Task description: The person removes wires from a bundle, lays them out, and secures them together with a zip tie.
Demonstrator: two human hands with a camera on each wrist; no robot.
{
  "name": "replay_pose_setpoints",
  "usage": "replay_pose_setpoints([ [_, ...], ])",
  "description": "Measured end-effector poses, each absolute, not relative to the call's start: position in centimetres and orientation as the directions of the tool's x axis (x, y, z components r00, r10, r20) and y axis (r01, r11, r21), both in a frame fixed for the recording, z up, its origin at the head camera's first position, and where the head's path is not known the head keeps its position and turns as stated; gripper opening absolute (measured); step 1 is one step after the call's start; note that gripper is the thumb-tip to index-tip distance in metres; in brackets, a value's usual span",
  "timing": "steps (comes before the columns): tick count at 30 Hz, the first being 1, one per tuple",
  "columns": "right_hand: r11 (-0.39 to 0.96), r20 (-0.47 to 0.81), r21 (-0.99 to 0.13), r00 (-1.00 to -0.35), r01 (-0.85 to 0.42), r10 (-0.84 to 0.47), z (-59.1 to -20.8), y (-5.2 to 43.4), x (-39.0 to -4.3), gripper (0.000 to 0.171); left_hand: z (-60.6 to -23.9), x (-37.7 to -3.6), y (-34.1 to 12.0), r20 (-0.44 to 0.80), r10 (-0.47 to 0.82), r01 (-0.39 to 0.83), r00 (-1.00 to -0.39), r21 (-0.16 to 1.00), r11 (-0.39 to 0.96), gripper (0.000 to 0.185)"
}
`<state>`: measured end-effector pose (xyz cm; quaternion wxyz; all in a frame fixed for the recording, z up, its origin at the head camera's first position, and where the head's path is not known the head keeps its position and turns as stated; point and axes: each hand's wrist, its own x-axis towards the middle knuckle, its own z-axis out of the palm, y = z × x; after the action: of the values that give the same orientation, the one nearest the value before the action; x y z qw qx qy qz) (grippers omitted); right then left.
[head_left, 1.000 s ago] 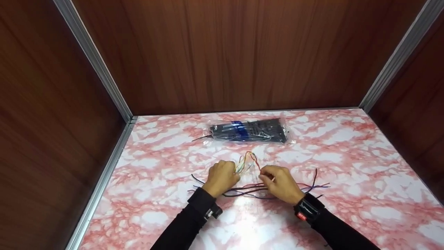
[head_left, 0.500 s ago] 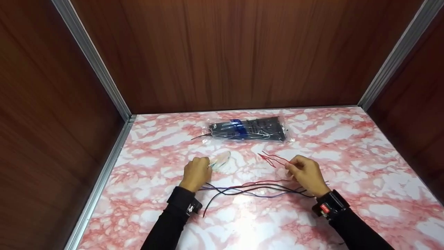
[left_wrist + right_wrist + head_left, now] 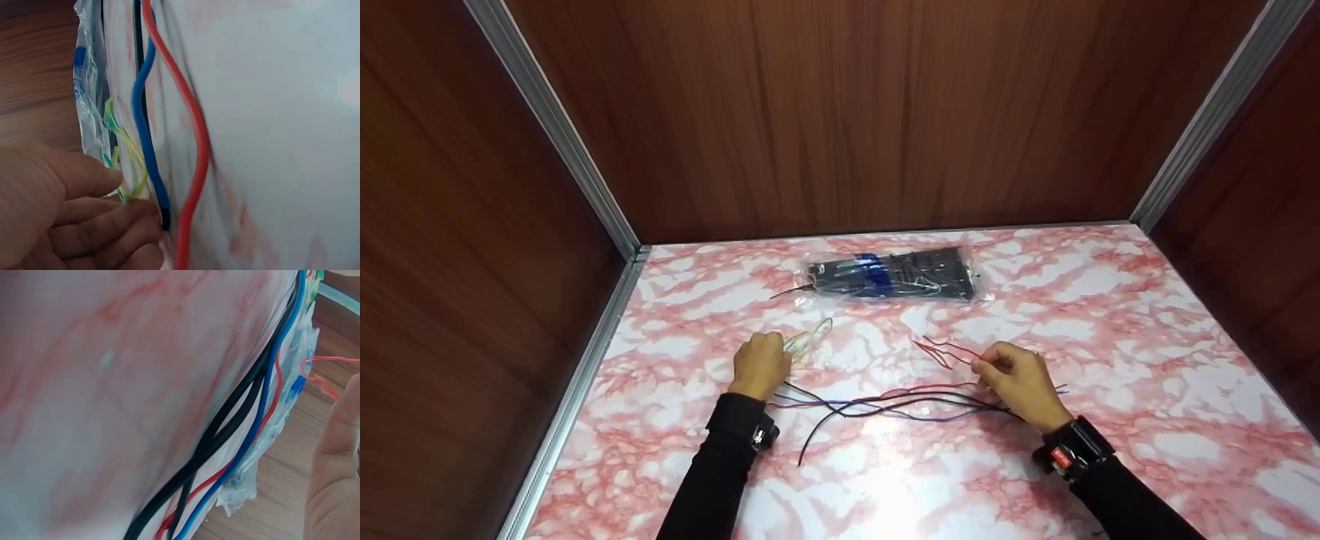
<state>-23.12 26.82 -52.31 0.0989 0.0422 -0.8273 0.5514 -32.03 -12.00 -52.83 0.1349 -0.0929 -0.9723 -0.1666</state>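
Observation:
My left hand [image 3: 761, 366] pinches a looped bunch of thin yellow-green wires [image 3: 143, 160] between thumb and fingers, left of centre. Out to the right, my right hand [image 3: 1021, 381] pinches a thin red wire [image 3: 936, 354], which is bent into a zigzag and points left. Between and below the hands lie thicker wires on the table: black wires [image 3: 224, 432], a blue wire [image 3: 142, 107] and a red wire [image 3: 197, 129]. They run sideways and cross one another. My right hand covers part of their right ends.
A clear plastic bag [image 3: 900, 277] of black strips with a blue band lies toward the back of the pink marbled table [image 3: 1110, 315]. Brown wooden panels [image 3: 840, 112] with metal corner strips stand at the back and both sides.
My hands have moved apart, left hand leftward with the yellow-green wires, right hand rightward with the thin red wire. The two bunches, close together a second ago, are now separate.

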Motion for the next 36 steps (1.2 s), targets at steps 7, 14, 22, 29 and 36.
replay_pose_setpoints([
  [7,0.362,0.176,-0.918,-0.984,-0.163,0.004,-51.8,25.7,-22.8,0.017,-50.7,-28.7,-6.3,0.53,0.481,0.62,-0.698,0.112,0.776,0.016],
  [14,0.332,0.196,-0.921,-0.979,-0.202,-0.052,-51.5,24.8,-22.6,0.015,-49.7,-26.0,-0.5,0.604,0.692,0.86,-0.395,-0.021,0.51,0.022],
  [22,0.409,0.24,-0.873,-0.964,-0.266,-0.116,-52.5,24.5,-21.9,0.013,-50.8,-25.3,0.3,0.551,0.746,0.868,-0.375,-0.074,0.491,0.006],
  [29,0.575,0.388,-0.737,-0.919,-0.355,-0.07,-52.3,25.4,-22.0,0.012,-51.3,-25.8,-1.3,0.559,0.766,0.884,-0.317,-0.119,0.452,0.022],
  [36,0.677,0.461,-0.703,-0.864,-0.218,0.2,-51.5,28.3,-22.0,0.026,-51.3,-27.7,-6.6,0.577,0.684,0.8,-0.446,-0.085,0.593,0.019],
])
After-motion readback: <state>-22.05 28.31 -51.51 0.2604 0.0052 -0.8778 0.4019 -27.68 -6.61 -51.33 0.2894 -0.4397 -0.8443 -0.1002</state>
